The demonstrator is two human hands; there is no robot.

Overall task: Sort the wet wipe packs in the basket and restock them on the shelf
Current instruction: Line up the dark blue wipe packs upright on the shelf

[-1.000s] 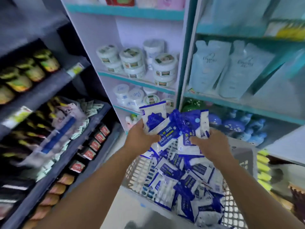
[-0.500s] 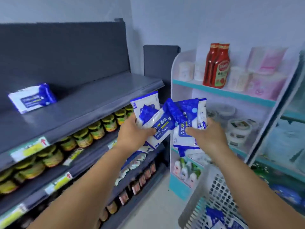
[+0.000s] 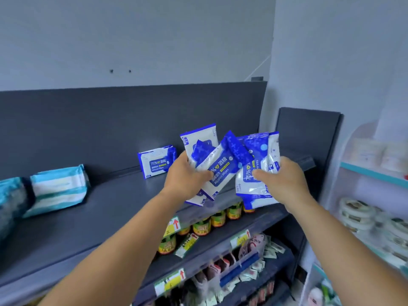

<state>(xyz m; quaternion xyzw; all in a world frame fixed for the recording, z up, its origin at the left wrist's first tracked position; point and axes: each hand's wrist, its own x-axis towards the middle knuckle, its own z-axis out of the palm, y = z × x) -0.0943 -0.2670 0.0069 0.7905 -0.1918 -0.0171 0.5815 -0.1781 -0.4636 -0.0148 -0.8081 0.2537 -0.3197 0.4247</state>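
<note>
Hands raised over the top shelf [image 3: 110,208]. Your left hand [image 3: 185,175] grips several fanned alcohol wipe packs [image 3: 212,164]; your right hand [image 3: 284,180] pinches another bundle [image 3: 256,173], likely to keep matching packs together. One same-brand pack [image 3: 156,161] stands at the shelf back, marking the probable restock spot.

I'm standing in a small shop, in front of a dark grey retail shelf unit [image 3: 110,208] against a pale wall. Yellow price tags [image 3: 171,227] with red arrows are clipped along the shelf edges. Below the top shelf stand rows of identical jars [image 3: 217,218] with yellow labels, and lower down, small sachets [image 3: 270,250] and packets lined up for sale. To the right is a white rack with teal edges [image 3: 373,173], stocked with stacked round tubs [image 3: 355,215].
</note>
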